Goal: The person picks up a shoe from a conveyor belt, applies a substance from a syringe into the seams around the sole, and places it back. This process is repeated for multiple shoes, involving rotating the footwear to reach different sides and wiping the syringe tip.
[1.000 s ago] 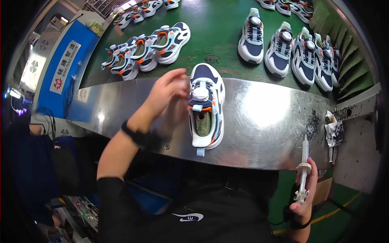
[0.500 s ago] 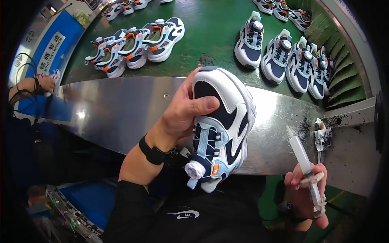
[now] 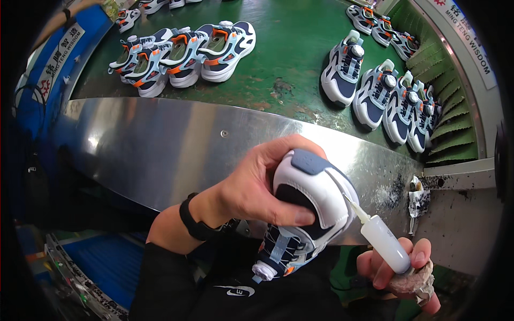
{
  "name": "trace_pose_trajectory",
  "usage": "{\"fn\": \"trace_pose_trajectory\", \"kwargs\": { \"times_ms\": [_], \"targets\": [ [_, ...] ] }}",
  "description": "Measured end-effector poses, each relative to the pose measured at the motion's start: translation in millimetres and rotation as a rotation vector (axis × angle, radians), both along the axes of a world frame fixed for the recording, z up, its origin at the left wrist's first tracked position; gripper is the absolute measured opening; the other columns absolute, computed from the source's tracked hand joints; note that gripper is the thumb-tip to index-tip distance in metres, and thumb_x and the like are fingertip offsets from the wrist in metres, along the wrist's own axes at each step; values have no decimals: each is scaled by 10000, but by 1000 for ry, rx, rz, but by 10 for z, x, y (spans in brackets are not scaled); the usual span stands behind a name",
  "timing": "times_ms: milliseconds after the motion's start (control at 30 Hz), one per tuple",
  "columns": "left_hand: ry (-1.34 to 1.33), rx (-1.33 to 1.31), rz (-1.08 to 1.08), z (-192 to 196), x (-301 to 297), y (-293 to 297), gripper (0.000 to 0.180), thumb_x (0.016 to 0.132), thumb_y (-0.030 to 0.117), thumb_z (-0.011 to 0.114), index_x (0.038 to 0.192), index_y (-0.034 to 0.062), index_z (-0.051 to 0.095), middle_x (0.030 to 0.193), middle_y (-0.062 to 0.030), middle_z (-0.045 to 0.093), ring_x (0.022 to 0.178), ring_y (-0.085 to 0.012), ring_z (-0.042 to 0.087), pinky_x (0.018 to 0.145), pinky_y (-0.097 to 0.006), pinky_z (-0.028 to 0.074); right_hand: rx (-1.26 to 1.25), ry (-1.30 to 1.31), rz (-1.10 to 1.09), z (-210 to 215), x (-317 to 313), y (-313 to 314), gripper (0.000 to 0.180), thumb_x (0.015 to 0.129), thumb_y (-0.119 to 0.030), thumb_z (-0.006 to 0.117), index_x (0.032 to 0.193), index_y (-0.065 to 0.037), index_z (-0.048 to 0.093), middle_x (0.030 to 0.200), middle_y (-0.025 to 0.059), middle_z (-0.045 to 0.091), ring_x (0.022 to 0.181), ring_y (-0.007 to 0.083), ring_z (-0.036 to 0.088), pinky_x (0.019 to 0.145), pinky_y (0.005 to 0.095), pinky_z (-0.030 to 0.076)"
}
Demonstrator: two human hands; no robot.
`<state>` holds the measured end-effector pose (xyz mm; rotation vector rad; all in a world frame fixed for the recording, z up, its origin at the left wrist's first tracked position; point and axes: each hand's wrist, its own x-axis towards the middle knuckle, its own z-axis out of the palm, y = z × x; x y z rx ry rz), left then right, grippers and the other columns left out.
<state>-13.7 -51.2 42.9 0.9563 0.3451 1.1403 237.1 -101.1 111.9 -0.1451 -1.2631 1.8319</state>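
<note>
Sneakers, far left: a cluster of navy, white and orange pairs (image 3: pixel 182 53) lay on the green belt (image 3: pixel 289 59) beyond my work place, soles and tongues turned various ways, each touching its neighbour.

Surface, curved sheet metal (image 3: pixel 160 144): ran across the view from left to right between the belt and me, with dark smears of old adhesive towards its right end.

Wristband, black (image 3: pixel 195 222): sat on my left wrist, just above the cuff of my dark sleeve.

Left hand (image 3: pixel 257 187): was clenched around the sneaker, thumb laid across the white sole edge, fingers wrapped over the far side.

Sneaker, white, navy and light blue (image 3: pixel 310 214): was held in front of my chest, lifted off the surface, sole turned up and toward me, heel uppermost with a grey-blue patch on top, toe and round dial closure pointing down.

Glue applicator, translucent white syringe type (image 3: pixel 383 241): its thin nozzle touched the sole edge on the sneaker's right side.

Right hand (image 3: pixel 399 267): was closed around the applicator barrel from below, together with a crusted lump of dried residue.

Rag or glue-stained holder (image 3: pixel 417 200): stood at the right end of the surface.

Sneakers, right: a second row (image 3: pixel 385 88) was lined up on the belt, near the ribbed green side wall (image 3: pixel 444 128).
</note>
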Motion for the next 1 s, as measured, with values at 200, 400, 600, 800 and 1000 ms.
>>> {"fn": "trace_pose_trajectory", "kwargs": {
  "times_ms": [200, 400, 600, 800, 1000],
  "targets": [
    [0, 75, -13, 22, -6, -33, 601, 552, 6, 819, 1081, 28, 535, 1034, -172, 617, 1024, -266, 602, 884, -410, 499, 7, 8, -16, -16, -88, 23, 705, 742, -514, 694, 1213, -97, 375, 924, 203, 519, 629, 212, 449, 549, 331, 337],
    [-3, 116, -2, 17, -3, -43, 594, 568, 11, 822, 1086, 25, 531, 1032, -175, 616, 1020, -268, 604, 883, -412, 498, -35, 9, -70, -5, -175, -16, 709, 750, -527, 681, 1205, -77, 376, 928, 193, 508, 602, 201, 441, 546, 326, 343],
    [-6, 71, 22, 7, -21, -25, 610, 571, 42, 826, 1097, 23, 518, 1036, -172, 613, 1014, -262, 605, 881, -400, 495, 7, 8, -72, -29, -148, -5, 731, 746, -555, 675, 1207, -70, 382, 935, 184, 500, 596, 200, 441, 546, 316, 339],
    [89, -34, 98, -2, -56, 19, 680, 527, 127, 830, 1112, 26, 498, 1052, -171, 607, 993, -250, 611, 868, -368, 494, -2, -76, -42, -83, 19, 6, 762, 721, -569, 693, 1210, -68, 392, 971, 153, 483, 647, 212, 492, 542, 311, 319],
    [9, -121, 90, -37, -74, 68, 646, 592, 73, 786, 1163, 46, 486, 1036, -85, 602, 970, -166, 591, 850, -315, 473, -49, -151, -199, -165, 62, -109, 642, 791, -595, 575, 1153, -78, 455, 951, 175, 546, 718, 232, 519, 651, 350, 357]
  ]
}}
